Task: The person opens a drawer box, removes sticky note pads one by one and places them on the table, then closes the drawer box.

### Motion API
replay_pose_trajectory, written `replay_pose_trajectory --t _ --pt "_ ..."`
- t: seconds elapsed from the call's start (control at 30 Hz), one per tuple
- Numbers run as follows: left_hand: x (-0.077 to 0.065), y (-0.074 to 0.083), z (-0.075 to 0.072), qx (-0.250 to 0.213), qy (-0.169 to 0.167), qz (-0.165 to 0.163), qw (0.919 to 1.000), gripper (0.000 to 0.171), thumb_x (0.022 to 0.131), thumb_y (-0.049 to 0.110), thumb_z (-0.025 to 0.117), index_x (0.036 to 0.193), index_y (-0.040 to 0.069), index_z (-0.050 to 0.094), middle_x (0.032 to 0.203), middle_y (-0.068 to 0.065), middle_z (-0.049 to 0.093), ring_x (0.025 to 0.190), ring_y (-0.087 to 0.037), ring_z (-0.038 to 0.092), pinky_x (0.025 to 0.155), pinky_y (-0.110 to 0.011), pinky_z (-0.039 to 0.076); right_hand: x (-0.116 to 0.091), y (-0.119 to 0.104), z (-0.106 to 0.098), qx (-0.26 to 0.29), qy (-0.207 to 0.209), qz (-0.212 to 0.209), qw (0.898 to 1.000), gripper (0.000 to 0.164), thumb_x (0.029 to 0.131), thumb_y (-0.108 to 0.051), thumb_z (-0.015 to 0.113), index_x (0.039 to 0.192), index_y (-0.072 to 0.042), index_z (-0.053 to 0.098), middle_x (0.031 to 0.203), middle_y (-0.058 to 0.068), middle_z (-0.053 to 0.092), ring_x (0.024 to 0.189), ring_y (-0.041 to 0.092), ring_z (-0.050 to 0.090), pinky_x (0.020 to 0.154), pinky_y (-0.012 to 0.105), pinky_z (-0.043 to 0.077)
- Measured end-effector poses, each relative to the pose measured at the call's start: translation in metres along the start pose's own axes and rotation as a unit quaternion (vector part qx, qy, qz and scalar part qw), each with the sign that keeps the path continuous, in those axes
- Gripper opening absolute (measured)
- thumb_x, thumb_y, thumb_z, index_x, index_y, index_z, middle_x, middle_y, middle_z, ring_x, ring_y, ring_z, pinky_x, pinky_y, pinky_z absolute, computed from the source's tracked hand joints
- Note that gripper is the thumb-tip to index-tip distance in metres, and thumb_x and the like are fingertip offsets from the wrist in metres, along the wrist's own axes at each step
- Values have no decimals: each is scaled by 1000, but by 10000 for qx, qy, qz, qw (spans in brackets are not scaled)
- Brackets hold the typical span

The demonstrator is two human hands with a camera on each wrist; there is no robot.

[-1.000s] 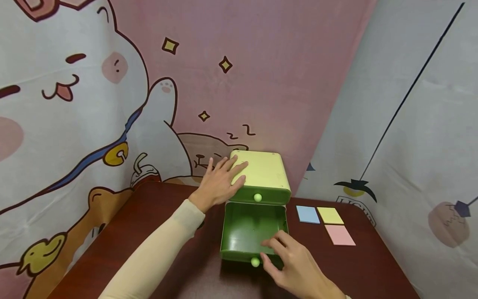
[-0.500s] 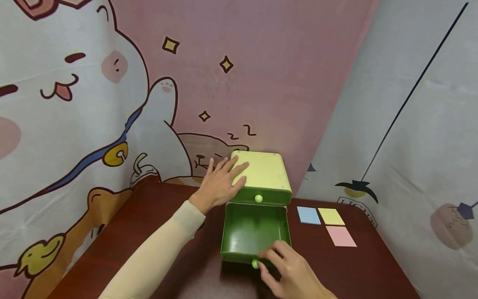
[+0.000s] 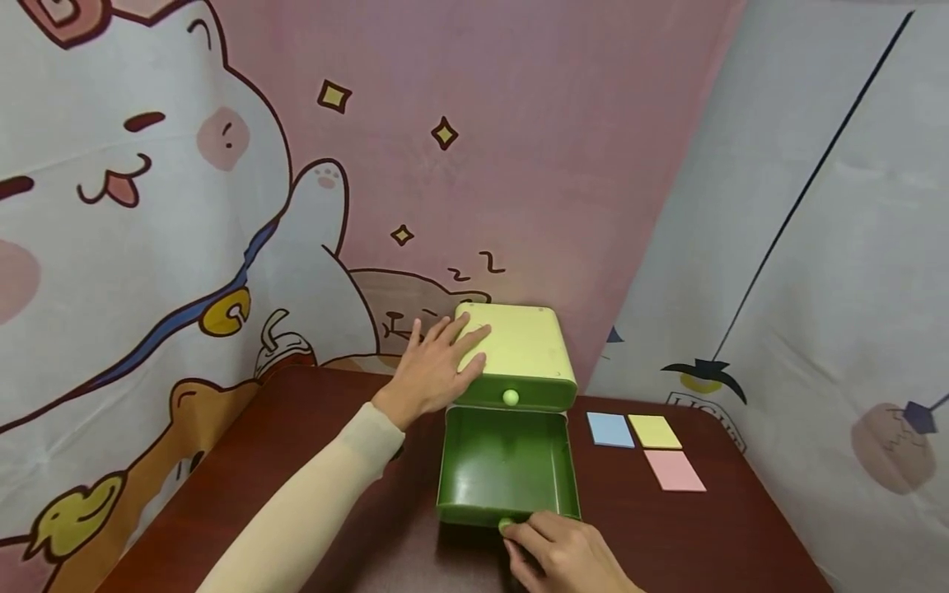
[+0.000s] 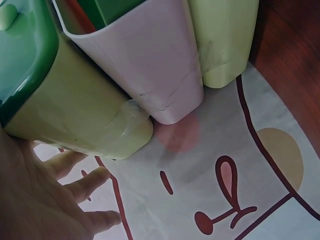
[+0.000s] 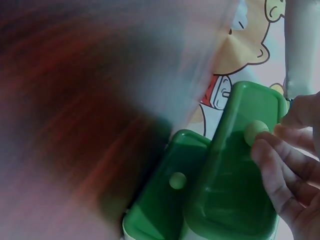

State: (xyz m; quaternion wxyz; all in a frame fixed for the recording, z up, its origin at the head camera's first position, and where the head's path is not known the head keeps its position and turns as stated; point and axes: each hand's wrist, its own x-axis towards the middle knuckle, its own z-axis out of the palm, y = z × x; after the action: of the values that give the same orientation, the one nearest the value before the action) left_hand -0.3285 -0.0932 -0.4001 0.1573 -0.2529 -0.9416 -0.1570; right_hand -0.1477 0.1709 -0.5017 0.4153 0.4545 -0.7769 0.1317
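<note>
Fingers [image 3: 532, 539] of the right hand [image 3: 569, 557] are closed in a pinch on the small, round, light-green knob [image 3: 506, 525] of a glossy green drawer [image 3: 493, 465], which stands pulled out over the dark reddish-brown worktop [image 3: 311, 445]. To the drawer's right lie a flat pink square [image 3: 674, 471], then a flat yellow square [image 3: 655, 431] and a flat blue square [image 3: 611, 430] beyond it. Farther back, the left hand [image 3: 432, 369] rests across the left edge of a pale-yellow-topped stacked drawer unit [image 3: 522, 342], fingers spread and gripping nothing. Behind hangs pink-and-white cloth [image 3: 549, 148] printed with cartoon animals.
</note>
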Motion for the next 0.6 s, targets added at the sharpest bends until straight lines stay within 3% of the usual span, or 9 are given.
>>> replay_pose_trajectory --t 0.23,0.47,0.6 --pt "1 -1 -1 15 -37 -13 10000 68 121 68 28 183 42 38 196 -6 28 180 -44 31 144 -81 8 -6 -5 4 -163 -140 151 9997 46 122 -36 45 109 -26 88 72 -18 60 57 -6 44 50 7 37" --pt "-1 -1 -1 -14 -81 -25 10000 69 121 68 27 183 42 38 196 -5 29 180 -44 31 144 -81 8 -6 -7 6 83 -255 322 9991 48 121 -33 41 117 -20 87 84 -13 77 58 -4 61 50 9 43" --pt "-1 0 -2 -38 -76 -27 10000 69 121 68 27 183 42 38 196 -5 29 180 -44 31 145 -81 8 -6 -7 6 109 -306 353 9988 46 120 -32 42 117 -19 86 84 -12 77 58 -4 61 50 8 43"
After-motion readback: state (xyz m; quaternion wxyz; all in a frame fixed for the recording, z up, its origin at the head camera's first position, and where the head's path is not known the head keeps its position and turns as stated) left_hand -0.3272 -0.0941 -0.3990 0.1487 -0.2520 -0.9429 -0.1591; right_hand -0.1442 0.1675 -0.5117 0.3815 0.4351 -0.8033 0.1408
